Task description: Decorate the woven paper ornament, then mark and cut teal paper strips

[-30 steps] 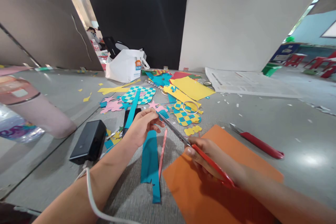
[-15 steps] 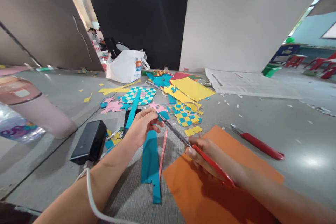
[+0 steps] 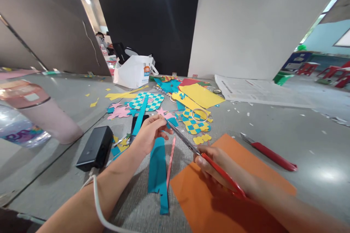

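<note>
My left hand (image 3: 150,134) pinches a flimsy pink paper scrap (image 3: 168,116) at centre frame; it looks light and soft, best held by its edge; my right hand (image 3: 216,165) closes round red-handled steel scissors (image 3: 183,142) just beside it.

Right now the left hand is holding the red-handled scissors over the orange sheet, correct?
No, it's the right hand, not the left, that holds the red-handled scissors over the orange sheet; the head view shows it. The left hand is up near the scissor tips.
</note>
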A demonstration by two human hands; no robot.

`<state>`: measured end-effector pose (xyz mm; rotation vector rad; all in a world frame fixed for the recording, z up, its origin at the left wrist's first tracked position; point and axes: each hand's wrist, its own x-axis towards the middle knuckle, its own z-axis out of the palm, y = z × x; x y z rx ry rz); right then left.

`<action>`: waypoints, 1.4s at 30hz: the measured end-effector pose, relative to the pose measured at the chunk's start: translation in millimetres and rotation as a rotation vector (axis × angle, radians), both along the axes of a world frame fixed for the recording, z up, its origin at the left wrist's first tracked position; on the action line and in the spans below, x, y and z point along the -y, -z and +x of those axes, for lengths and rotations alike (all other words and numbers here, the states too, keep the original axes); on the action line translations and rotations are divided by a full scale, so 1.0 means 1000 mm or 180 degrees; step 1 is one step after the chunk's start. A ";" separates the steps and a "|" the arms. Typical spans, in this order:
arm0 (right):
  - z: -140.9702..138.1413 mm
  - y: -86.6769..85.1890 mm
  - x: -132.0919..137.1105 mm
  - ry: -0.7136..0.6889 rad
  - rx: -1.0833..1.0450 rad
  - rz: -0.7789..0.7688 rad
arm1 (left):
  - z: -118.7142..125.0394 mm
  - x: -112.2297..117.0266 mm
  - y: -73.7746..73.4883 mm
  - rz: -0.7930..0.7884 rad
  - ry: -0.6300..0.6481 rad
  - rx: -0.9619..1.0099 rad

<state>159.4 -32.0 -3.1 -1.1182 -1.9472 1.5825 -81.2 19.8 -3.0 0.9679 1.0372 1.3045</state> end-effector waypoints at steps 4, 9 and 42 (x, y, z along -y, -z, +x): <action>0.001 0.006 -0.003 -0.0017 -0.0010 0.0132 | 0.000 0.002 -0.001 -0.0022 -0.0012 0.0001; 0.002 0.004 -0.002 0.0003 0.0109 0.0273 | -0.001 0.001 0.000 -0.0041 -0.0019 -0.0006; 0.001 0.003 0.000 0.0213 0.0197 0.0205 | -0.002 0.001 0.000 -0.0038 0.0018 -0.0052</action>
